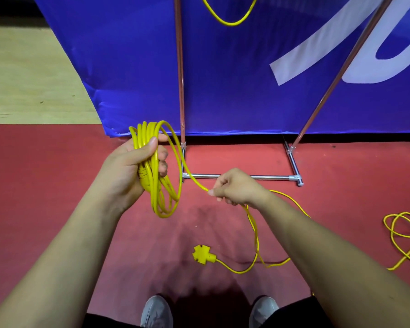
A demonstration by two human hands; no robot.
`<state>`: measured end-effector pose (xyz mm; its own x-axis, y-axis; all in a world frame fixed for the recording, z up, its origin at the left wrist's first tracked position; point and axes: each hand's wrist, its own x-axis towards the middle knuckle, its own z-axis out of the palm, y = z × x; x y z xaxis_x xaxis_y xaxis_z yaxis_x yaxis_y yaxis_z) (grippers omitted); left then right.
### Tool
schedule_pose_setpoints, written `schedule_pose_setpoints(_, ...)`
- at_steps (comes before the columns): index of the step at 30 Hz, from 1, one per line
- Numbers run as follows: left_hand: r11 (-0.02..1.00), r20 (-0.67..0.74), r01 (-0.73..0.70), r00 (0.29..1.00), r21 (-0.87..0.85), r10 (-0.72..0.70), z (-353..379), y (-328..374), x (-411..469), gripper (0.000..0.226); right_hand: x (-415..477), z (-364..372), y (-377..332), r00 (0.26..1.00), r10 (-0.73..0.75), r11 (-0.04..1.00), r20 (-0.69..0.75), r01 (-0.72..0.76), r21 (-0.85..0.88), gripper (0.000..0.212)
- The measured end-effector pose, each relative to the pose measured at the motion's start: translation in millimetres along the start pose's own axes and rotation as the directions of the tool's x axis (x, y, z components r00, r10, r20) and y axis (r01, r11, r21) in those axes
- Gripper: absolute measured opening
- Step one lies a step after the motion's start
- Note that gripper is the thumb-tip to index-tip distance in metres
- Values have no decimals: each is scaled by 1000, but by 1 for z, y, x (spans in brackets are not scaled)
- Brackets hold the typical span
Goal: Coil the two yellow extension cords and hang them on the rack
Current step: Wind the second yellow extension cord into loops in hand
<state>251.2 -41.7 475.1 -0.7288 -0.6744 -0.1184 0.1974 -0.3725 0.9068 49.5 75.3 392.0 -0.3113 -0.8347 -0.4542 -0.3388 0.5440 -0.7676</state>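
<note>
One left hand (pixel 130 166), one right hand (pixel 234 185), two grey shoes (pixel 155 311), one socket block (pixel 202 255), two rack poles (pixel 180 79), one banner (pixel 128 55).

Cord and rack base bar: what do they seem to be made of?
The cord looks like a glossy yellow plastic or rubber sheath: it shines and bends into loops. The rack base bar is probably polished metal tubing: silvery, with bright reflections.

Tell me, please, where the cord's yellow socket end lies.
The socket end lies on the red floor, lower centre of the head view, below the right hand.
</note>
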Motion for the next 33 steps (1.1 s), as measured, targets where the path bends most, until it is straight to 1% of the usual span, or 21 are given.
schedule_pose_setpoints(2,999,-41,10,999,51,-8,-1,-2,1,17,-13,-4,-14,989,-71,984,126,90,-154,22)
schedule_pose_setpoints(3,995,-59,25,998,98,-19,0,-3,2,15,-19,-6,-21,978,-91,972,187,128,-197,20)
schedule_pose_setpoints(5,967,-74,76,995,243,-60,2,-8,1,6,-32,-12,-36,948,-120,954,295,192,-228,17)
schedule_pose_setpoints(7,917,-58,168,986,362,-158,7,-16,-1,3,-45,-17,-50,906,-157,956,393,240,-172,14)
schedule_pose_setpoints(9,871,-11,257,960,419,-278,11,-21,-5,2,-54,-20,-62,875,-248,959,415,281,-21,11)
schedule_pose_setpoints(11,853,74,298,929,429,-362,15,-23,-9,7,-56,-24,-69,876,-352,934,328,309,179,4)
schedule_pose_setpoints(12,862,117,299,920,409,-375,16,-22,-10,8,-55,-28,-70,885,-388,909,258,320,267,2)
schedule_pose_setpoints(14,914,179,275,924,299,-337,16,-18,-10,8,-52,-38,-68,901,-416,862,121,349,367,4)
schedule_pose_setpoints(16,961,215,250,938,118,-271,15,-14,-9,13,-44,-47,-57,916,-399,868,44,361,340,3)
schedule_pose_setpoints(18,965,234,253,944,-62,-233,16,-12,-7,20,-33,-51,-38,935,-355,909,29,337,243,5)
schedule_pose_setpoints(20,960,239,248,947,-130,-213,15,-11,-7,21,-22,-56,-17,951,-302,944,62,290,159,8)
schedule_pose_setpoints(22,961,230,245,950,-126,-212,16,-10,-7,17,-17,-62,1,961,-256,965,109,246,95,8)
schedule_pose_setpoints(23,962,215,248,951,-114,-220,16,-11,-7,14,-16,-64,7,964,-236,970,122,225,96,8)
schedule_pose_setpoints(25,964,192,262,950,-53,-248,17,-10,-8,8,-14,-64,12,968,-228,967,105,212,142,8)
schedule_pose_setpoints(26,962,179,273,946,1,-269,17,-10,-8,5,-13,-63,12,969,-237,961,69,223,167,10)
schedule_pose_setpoints(27,956,166,287,942,60,-293,18,-9,-9,0,-12,-61,10,968,-252,953,15,245,180,13)
schedule_pose_setpoints(29,937,144,315,931,148,-336,16,-10,-10,10,-12,-60,3,950,-298,935,-97,310,169,17)
schedule_pose_setpoints(31,926,102,345,926,154,-363,16,-10,-11,11,-15,-61,-8,912,-376,916,-165,393,85,16)
schedule_pose_setpoints(33,921,80,365,922,136,-378,15,-12,-11,14,-21,-57,-22,877,-450,889,-172,457,6,12)
